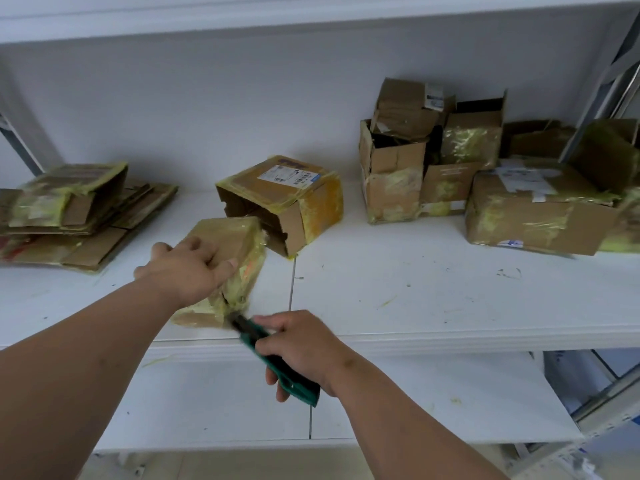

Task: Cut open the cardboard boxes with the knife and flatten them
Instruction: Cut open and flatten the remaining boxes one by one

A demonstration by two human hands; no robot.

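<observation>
**Knife at the near end of a small taped box on a white shelf**

The white shelf (433,289) runs the full width of the view, with a lower shelf (214,403) showing beneath its front edge. Toward the right back corner stands a cluster of opened boxes (429,157), their flaps torn and patched with yellowish tape, and just beside them at the right edge lies a large closed box (533,216) with a label on top. At the left edge a stack of flattened cardboard (69,216) rests flat on the shelf. Near the middle, back from the front edge, a medium box (287,199) lies on its side with its open end facing left and a shipping label on its upper face.

In front of that, close to the front edge, sits the small taped box (225,268), tilted and wrapped in yellowish tape. The left hand (188,268) presses down on its top, fingers curled over the far upper edge and clamped on the cardboard. The right hand (298,348) grips the green knife (277,358), fingers wrapped round the handle; the blade end meets the box's near lower corner, blurred
</observation>
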